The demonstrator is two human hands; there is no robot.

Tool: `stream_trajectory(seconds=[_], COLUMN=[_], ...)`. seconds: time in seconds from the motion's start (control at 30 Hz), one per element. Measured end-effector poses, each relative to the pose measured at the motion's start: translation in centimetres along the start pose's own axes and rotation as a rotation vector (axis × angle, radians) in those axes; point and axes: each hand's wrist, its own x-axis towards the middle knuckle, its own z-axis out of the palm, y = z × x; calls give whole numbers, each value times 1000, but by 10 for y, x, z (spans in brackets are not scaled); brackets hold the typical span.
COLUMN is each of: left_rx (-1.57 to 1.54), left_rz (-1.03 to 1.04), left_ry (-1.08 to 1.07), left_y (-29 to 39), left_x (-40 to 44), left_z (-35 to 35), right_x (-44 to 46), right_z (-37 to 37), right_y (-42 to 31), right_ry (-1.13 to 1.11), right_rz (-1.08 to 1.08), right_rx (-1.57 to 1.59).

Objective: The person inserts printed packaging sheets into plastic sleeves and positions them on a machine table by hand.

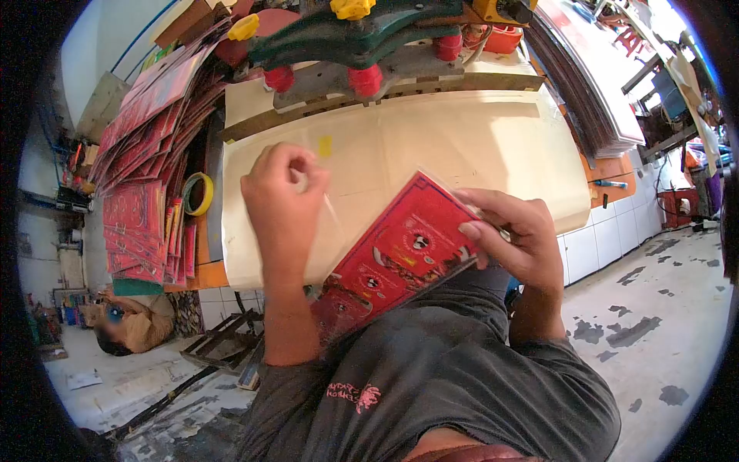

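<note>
My right hand [517,235] grips a red printed sheet [400,246] by its right edge, thumb on top. The sheet has a blue border and repeated round logos with food pictures, and it slants from the table edge toward my lap. Raised to the left of it is my left hand [285,192], its fingers curled into a pinch. A faint pale edge trails below those fingers, too thin to name. Beneath both hands lies a large cream board [462,146] with a small yellow tape piece [326,146] on it.
A green machine part [354,42] with red and yellow knobs stands at the back. At left are red printed sheets in piles [146,131] and a yellow tape roll [198,194]. A sheet stack [589,85] and blue pen [610,184] are at right. Another person [146,323] is lower left.
</note>
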Motion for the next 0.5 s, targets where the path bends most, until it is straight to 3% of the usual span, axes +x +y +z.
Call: stream_trajectory(seconds=[0.07,0.17,0.2,0.27,0.37,0.4,0.5], left_rx=[-238,-1041,-1039,-1370,-1589,-1607,-1645], left_rz=[-216,-329,-335,-576,-533,-605,-595], left_ry=[-67,-162,-157,-194,-254,-211,-209], left_y=[-4,-20,-17,-9,-17,-14,-25], left_x=[-6,-21,-26,-36,-53,-54,-56], left_z=[-21,-28,-27,-22,-12,-12,-18], right_x=[-7,-11,-10,-8,2,3,6], right_z=[-4,-13,-12,-10,-5,-7,-1], right_y=[2,21,24,27,24,19,18], right_ry=[48,11,4,0,-104,-175,-146], right_rz=[27,-19,-18,-3,-104,-39,-60], right_rx=[88,158,161,213,134,71,19])
